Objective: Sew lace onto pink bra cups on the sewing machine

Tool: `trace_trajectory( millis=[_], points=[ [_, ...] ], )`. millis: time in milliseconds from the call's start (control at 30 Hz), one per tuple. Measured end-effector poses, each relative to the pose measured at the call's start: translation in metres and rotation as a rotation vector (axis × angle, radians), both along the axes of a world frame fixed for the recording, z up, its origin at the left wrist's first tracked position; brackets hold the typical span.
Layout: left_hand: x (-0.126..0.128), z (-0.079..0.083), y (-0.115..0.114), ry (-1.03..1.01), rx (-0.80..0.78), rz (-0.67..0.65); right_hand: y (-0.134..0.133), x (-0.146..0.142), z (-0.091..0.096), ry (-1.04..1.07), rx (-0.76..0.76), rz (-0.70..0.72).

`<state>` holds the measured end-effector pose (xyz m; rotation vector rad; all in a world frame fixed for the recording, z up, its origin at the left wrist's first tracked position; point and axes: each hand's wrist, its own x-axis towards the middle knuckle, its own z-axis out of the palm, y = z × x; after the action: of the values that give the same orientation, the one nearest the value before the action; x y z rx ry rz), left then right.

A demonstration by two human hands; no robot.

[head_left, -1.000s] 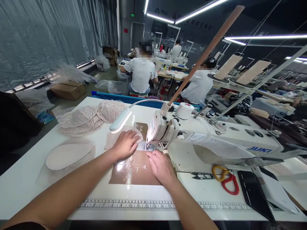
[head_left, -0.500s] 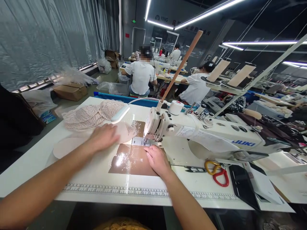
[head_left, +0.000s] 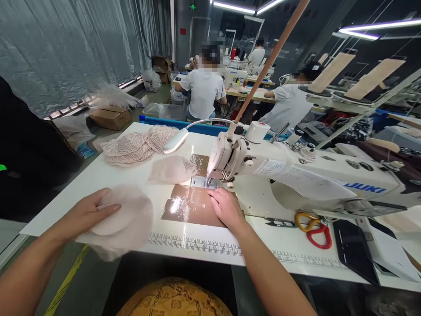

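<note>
My left hand (head_left: pixel 95 210) grips a pale, rounded fabric piece (head_left: pixel 133 217) between thumb and fingers, over the table's front left edge. The piece is thin and blurred, with several soft folds hanging down. My right hand (head_left: pixel 226 206) rests on the glossy brown plate (head_left: pixel 184 204), its curled fingers close below the needle and presser foot (head_left: pixel 209 182) of the sewing machine (head_left: pixel 250 158). Whatever those fingers may pinch is hidden. Another pale fabric piece (head_left: pixel 171 170) lies just left of the needle. Behind it sits a pile of beige lace pieces (head_left: pixel 131 147).
A lamp (head_left: pixel 176 140) on a bendy neck leans over the table's back. Thread snips (head_left: pixel 279 223), scissors with yellow and red handles (head_left: pixel 319 235) and a black phone (head_left: pixel 355 250) lie at right. A ruler strip (head_left: pixel 204 245) runs along the front edge. Co-workers sit ahead.
My left hand has moved from beside the lamp toward the front left, and now holds the pale fabric piece lifted off the table. My right hand stays by the needle. The view has shifted.
</note>
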<state>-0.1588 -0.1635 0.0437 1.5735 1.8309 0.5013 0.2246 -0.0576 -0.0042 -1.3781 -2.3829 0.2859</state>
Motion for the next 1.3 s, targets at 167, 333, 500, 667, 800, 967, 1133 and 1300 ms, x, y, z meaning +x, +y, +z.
trace_trajectory(
  millis=[167,333,500,667,800,967,1133,1300],
  points=[
    [0.07,0.018,0.025,-0.509,-0.125,-0.44,-0.001,0.003,0.0,0.175,-0.025,-0.022],
    [0.139,-0.007,0.089,-0.176,0.118,-0.654,-0.005,0.006,0.003,0.426,-0.003,-0.052],
    [0.161,-0.029,0.126,-0.075,0.191,-0.625,-0.009,0.006,0.004,0.305,-0.059,0.206],
    [0.163,-0.028,0.137,-0.069,0.213,-0.52,-0.009,0.002,0.004,0.121,-0.051,0.207],
    [0.165,-0.029,0.142,-0.219,0.177,-0.542,-0.009,0.001,0.005,0.089,-0.023,0.167],
    [0.171,-0.028,0.154,-0.369,-0.039,-0.603,-0.009,0.0,0.004,0.047,0.008,0.175],
    [0.178,-0.032,0.164,-0.487,-0.039,-0.623,-0.008,0.001,0.004,0.016,0.029,0.151],
    [0.177,-0.035,0.165,-0.331,0.168,-0.597,-0.007,-0.001,0.003,0.0,0.009,0.096]
  ],
)
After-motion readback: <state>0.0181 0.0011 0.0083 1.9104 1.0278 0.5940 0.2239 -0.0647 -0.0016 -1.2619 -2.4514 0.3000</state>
